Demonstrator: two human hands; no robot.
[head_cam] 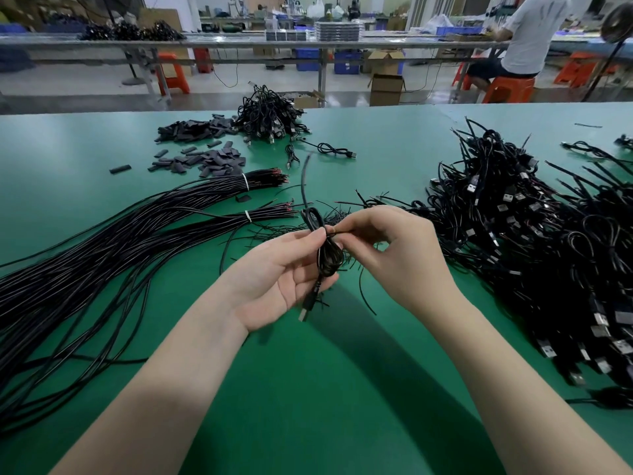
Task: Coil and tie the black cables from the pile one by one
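Note:
A coiled black cable (pixel 329 258) is held upright above the green table (pixel 308 389). My left hand (pixel 277 279) grips its middle between thumb and fingers, palm up. Its USB plug (pixel 306 311) hangs below that palm, and a loose end (pixel 303 180) sticks up above the coil. My right hand (pixel 387 245) pinches a thin tie (pixel 334 232) at the waist of the coil. A big pile of loose black USB cables (pixel 534 255) lies to the right.
Long bundled black wires (pixel 130 241) spread across the left. Dark sleeve pieces (pixel 205 159) and a heap of coiled cables (pixel 267 114) lie at the back. Thin ties (pixel 335 214) are scattered behind my hands. A person (pixel 527 39) sits at a far bench.

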